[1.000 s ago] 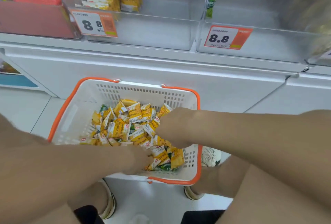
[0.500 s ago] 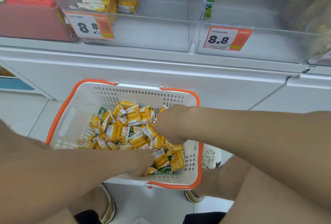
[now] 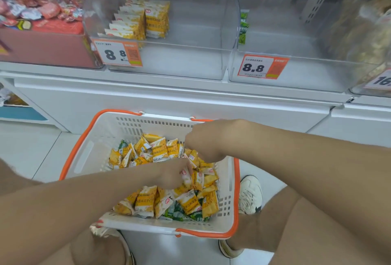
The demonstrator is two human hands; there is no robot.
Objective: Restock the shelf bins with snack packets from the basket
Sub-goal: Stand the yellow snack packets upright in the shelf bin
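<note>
Inside basket (image 3: 101,137), gathering step: left hand (image 3: 173,174) curled round a few yellow snack packets (image 3: 196,180), right hand (image 3: 203,144) knuckles-up in heap, grasp hidden; next, probably firm hold, lift clear to part-filled shelf bin (image 3: 186,61) above basket.

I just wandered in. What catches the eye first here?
A white basket with an orange rim sits below the shelf, heaped with yellow packets, and the left hand and right hand reach into the pile. Above, two clear bins with orange price tags stand nearly bare, a few yellow packets stacked in the left one.
</note>
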